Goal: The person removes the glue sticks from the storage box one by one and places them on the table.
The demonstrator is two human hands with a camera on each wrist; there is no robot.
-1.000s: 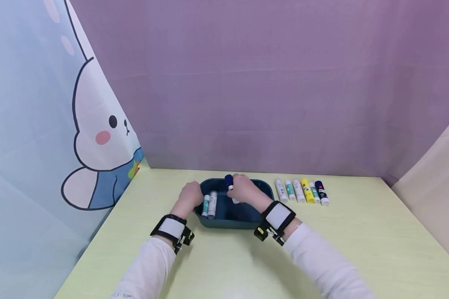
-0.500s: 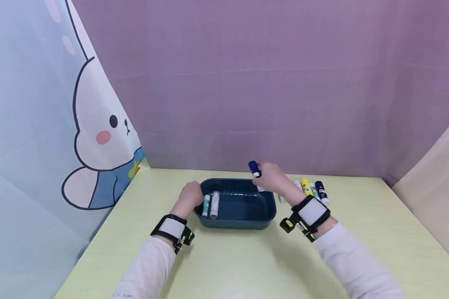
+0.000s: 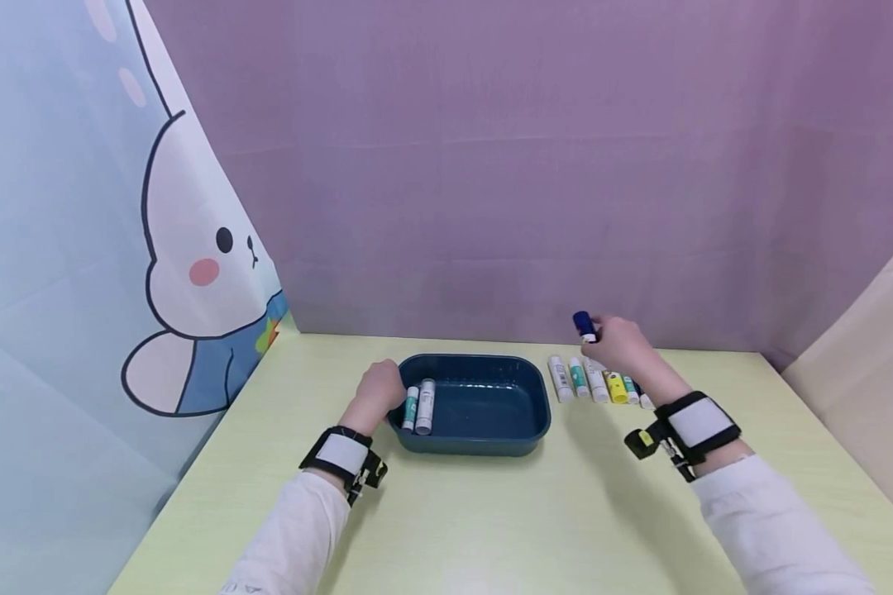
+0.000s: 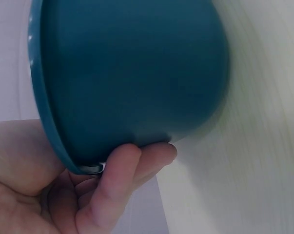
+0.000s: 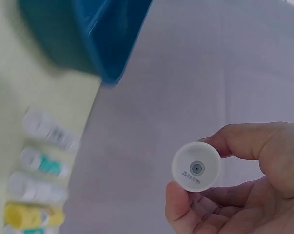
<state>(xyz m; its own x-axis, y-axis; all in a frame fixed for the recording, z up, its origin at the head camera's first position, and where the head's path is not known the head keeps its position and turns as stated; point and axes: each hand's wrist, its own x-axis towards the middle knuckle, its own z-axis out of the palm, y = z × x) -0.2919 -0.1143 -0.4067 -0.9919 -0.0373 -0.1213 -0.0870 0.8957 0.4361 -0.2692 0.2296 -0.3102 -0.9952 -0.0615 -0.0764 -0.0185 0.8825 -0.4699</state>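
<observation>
My left hand (image 3: 379, 392) holds the left end of a dark blue plastic basin (image 3: 470, 446); in the left wrist view its fingers curl against the basin's outer wall (image 4: 137, 73) at the rim. Two glue sticks lie side by side at the basin's left, a teal-and-white one (image 3: 412, 406) and a larger white one (image 3: 425, 408). My right hand (image 3: 621, 345) pinches a blue-capped glue stick (image 3: 584, 323), raised above the row of glue sticks right of the basin. In the right wrist view its round white base (image 5: 196, 166) faces the camera.
Several glue sticks line the table right of the basin: a white one (image 3: 561, 378), a teal one (image 3: 579, 378), another white one (image 3: 595, 383), a yellow one (image 3: 617, 388) and others partly behind my right hand. A purple curtain (image 3: 491, 165) hangs behind the table (image 3: 446, 512).
My right hand has lifted the blue-capped glue stick out of the basin and carried it right, over the row. The left hand stays at the basin's left end.
</observation>
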